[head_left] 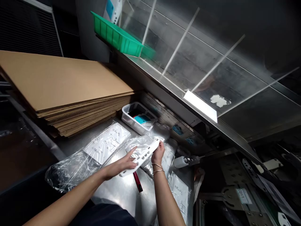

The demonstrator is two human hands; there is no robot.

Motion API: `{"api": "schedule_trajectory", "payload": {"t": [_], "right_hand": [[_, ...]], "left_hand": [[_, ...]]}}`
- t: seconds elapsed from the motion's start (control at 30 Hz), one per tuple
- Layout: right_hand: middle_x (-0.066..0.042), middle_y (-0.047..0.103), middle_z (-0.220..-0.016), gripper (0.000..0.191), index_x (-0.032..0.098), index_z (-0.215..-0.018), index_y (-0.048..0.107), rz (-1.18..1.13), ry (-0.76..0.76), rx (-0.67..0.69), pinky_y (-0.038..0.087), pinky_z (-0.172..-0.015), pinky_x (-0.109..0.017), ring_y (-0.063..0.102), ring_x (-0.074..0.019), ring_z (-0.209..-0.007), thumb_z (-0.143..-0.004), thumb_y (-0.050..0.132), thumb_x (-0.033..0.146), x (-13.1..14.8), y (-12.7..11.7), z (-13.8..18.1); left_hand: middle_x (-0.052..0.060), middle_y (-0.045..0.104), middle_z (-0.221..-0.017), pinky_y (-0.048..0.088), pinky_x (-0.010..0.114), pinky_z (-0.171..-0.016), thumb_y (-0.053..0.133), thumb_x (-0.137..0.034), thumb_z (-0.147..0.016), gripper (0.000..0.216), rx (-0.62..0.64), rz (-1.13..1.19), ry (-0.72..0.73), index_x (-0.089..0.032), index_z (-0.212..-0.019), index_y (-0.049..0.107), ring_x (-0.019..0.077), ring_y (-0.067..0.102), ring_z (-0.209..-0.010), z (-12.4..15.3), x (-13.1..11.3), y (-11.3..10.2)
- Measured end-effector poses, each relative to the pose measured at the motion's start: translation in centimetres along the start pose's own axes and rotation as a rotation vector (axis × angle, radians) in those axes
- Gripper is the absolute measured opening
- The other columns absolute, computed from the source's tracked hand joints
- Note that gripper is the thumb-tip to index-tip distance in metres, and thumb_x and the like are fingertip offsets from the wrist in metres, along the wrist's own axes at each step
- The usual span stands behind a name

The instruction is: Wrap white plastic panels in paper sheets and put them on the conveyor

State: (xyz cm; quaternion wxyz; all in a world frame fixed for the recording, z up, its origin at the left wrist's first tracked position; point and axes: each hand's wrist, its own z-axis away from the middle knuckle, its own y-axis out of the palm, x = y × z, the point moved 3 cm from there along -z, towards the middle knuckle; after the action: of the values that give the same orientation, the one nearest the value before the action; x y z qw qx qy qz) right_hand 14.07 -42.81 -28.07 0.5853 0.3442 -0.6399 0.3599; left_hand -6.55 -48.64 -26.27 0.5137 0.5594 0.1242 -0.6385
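Note:
A white plastic panel (pixel 147 153) with a row of small cut-outs along its side is held tilted above the metal table. My right hand (pixel 159 152), with thin bangles at the wrist, grips its upper right end. My left hand (pixel 122 164) is on its lower left end, the index finger raised away from the others; its underside is hidden. Just under the panel lies a red, black-ended tool (pixel 138 182), partly covered. To the left, a bagged white panel (pixel 108 142) lies in clear plastic, and another bagged panel (pixel 181 191) is beside my right forearm.
A stack of cardboard sheets (pixel 70 84) stands at the left. Behind the hands is a clear plastic tub (pixel 127 117) with blue and red items. A green bin (pixel 113 33) sits on the metal ledge. A white bottle (pixel 180 162) lies at the right, near machinery (pixel 229 196).

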Motion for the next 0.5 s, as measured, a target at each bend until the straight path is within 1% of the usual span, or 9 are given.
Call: {"api": "schedule_trajectory", "payload": {"t": [0.03,0.07,0.13,0.17,0.23,0.3,0.37,0.43,0.5], "right_hand": [[0.003,0.049,-0.062,0.027,0.020,-0.083,0.051,0.008,-0.031,-0.003,0.037,-0.049,-0.021,0.045,-0.0109,-0.054,-0.079,0.045,0.046,0.4,-0.2,0.4],[0.000,0.054,-0.068,0.027,0.020,-0.084,0.054,0.028,-0.073,0.010,0.040,-0.056,-0.023,0.050,-0.0126,-0.062,-0.078,0.049,0.045,0.9,-0.4,0.8],[-0.004,0.061,-0.080,0.023,0.019,-0.084,0.059,0.139,-0.212,0.076,0.043,-0.069,-0.026,0.055,-0.0165,-0.076,-0.076,0.055,0.041,2.0,-0.7,1.8],[-0.006,0.063,-0.083,0.021,0.019,-0.084,0.061,0.227,-0.305,0.117,0.043,-0.072,-0.028,0.056,-0.0178,-0.079,-0.077,0.056,0.038,2.6,-0.7,2.3],[-0.007,0.064,-0.078,0.021,0.017,-0.085,0.061,0.410,-0.488,0.186,0.044,-0.068,-0.028,0.058,-0.0174,-0.071,-0.083,0.049,0.034,3.9,-0.3,3.6],[-0.006,0.063,-0.073,0.022,0.016,-0.086,0.060,0.495,-0.597,0.270,0.044,-0.061,-0.026,0.056,-0.0149,-0.062,-0.087,0.042,0.028,5.7,0.6,4.8],[-0.005,0.063,-0.074,0.020,0.016,-0.089,0.060,0.518,-0.682,0.441,0.045,-0.061,-0.024,0.058,-0.0134,-0.064,-0.088,0.041,0.023,8.4,2.0,6.1],[-0.004,0.065,-0.079,0.017,0.017,-0.090,0.060,0.530,-0.768,0.596,0.046,-0.065,-0.022,0.061,-0.0132,-0.070,-0.087,0.043,0.019,11.8,3.2,7.5],[-0.004,0.066,-0.077,0.016,0.017,-0.088,0.060,0.498,-0.816,0.577,0.046,-0.064,-0.021,0.061,-0.0124,-0.068,-0.086,0.045,0.017,15.7,3.3,8.8]], "left_hand": [[0.009,0.051,-0.128,0.041,0.041,-0.087,0.071,-0.041,-0.063,0.088,-0.034,-0.057,-0.055,-0.032,-0.139,0.028,0.0336,0.043,-0.117,-0.4,-0.4,0.6],[0.011,0.052,-0.127,0.042,0.042,-0.085,0.070,-0.043,-0.063,0.085,-0.047,-0.035,-0.126,-0.031,-0.138,0.031,0.0347,0.043,-0.117,-0.8,-0.7,1.2],[0.014,0.057,-0.119,0.045,0.048,-0.077,0.061,-0.054,-0.067,0.076,0.014,0.243,-0.234,-0.025,-0.133,0.039,0.0376,0.048,-0.110,-1.3,-1.3,2.4],[0.014,0.060,-0.113,0.046,0.050,-0.074,0.055,-0.058,-0.069,0.070,0.064,0.441,-0.236,-0.023,-0.128,0.043,0.0382,0.052,-0.105,-1.4,-1.6,2.9],[0.013,0.064,-0.104,0.046,0.054,-0.073,0.046,-0.059,-0.074,0.059,0.142,0.787,-0.145,-0.020,-0.118,0.051,0.0371,0.056,-0.099,-1.3,-2.5,3.4],[0.011,0.066,-0.100,0.046,0.054,-0.075,0.046,-0.053,-0.079,0.047,0.149,0.964,-0.059,-0.019,-0.110,0.055,0.0348,0.059,-0.095,-1.0,-3.1,3.4],[0.011,0.067,-0.091,0.046,0.051,-0.076,0.046,-0.046,-0.082,0.039,0.140,1.035,-0.039,-0.016,-0.102,0.058,0.0320,0.062,-0.088,-0.6,-3.4,3.6],[0.011,0.067,-0.087,0.046,0.050,-0.079,0.045,-0.049,-0.083,0.041,0.134,1.072,-0.020,-0.014,-0.098,0.059,0.0296,0.063,-0.083,-0.1,-3.6,4.1],[0.012,0.065,-0.099,0.043,0.052,-0.085,0.043,-0.060,-0.081,0.053,0.143,1.067,0.037,-0.016,-0.107,0.056,0.0307,0.061,-0.091,0.6,-3.4,4.7]]}}
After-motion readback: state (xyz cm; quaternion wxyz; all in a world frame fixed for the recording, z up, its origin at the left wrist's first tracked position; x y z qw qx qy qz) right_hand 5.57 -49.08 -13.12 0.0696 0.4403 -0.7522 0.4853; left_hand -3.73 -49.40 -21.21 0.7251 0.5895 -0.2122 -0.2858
